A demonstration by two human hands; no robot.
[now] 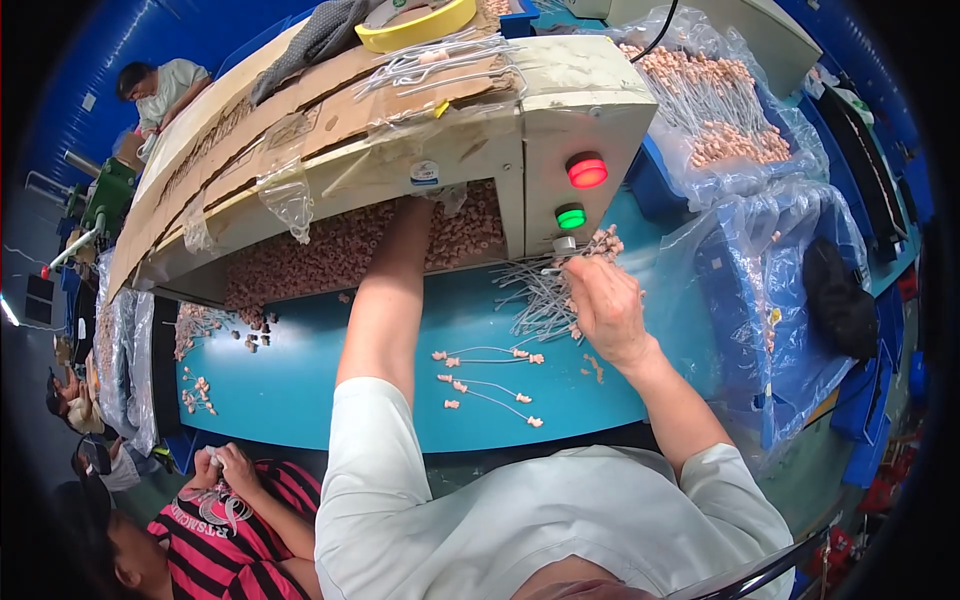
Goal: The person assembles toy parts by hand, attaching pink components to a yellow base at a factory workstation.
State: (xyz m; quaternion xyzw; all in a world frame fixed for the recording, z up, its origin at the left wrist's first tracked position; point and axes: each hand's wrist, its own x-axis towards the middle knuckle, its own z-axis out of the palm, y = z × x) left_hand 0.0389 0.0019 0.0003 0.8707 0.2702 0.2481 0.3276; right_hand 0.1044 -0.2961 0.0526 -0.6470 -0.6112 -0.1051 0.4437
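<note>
Left forearm [388, 310] inside machine [590, 120], hand hidden, grip can't be told | right hand [612, 308], fingers bent at knob [564, 244], hold unclear | pink parts [310, 265] in machine; wires [535, 302] piled beside right hand on table [590, 400]

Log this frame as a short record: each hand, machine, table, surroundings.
Left hand: hidden inside the machine; forearm enters its opening, where pink parts are heaped
Right hand: fingertips near the grey knob; contact unclear
Lights: red light above green light
Machine top: cardboard, yellow tape roll
Table: blue; pile of grey wires with pink ends beside right hand
Nearby: person in striped shirt, lower left
</note>
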